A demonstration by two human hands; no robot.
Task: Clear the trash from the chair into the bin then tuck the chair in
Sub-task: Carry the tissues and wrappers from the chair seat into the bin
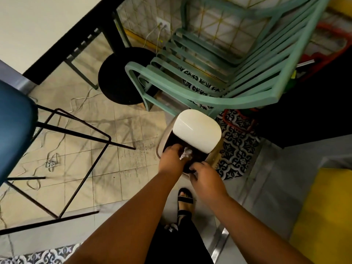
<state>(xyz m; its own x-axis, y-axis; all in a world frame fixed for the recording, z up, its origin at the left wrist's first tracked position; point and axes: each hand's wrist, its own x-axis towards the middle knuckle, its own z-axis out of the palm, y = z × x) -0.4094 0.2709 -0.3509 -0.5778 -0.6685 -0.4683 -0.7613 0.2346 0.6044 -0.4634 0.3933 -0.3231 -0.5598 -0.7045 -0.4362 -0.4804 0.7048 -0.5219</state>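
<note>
A small bin [164, 132] stands on the floor with its white lid [197, 128] tipped up and its dark inside showing. My left hand [171, 159] is over the opening and holds a crumpled white paper [185, 153] at its fingertips. My right hand [206, 181] is at the bin's near rim, fingers curled on the dark edge. The blue-seated chair [13, 126] with thin black metal legs stands at the left, pulled out from the white table [38, 25].
A stack of mint-green chairs [219, 73] stands right behind the bin, with a black round stool [116, 77] beside it. Loose cables [51, 162] trail over the tiled floor. A small white scrap [171, 227] lies by my sandalled foot [185, 201]. A yellow surface [323, 216] is at right.
</note>
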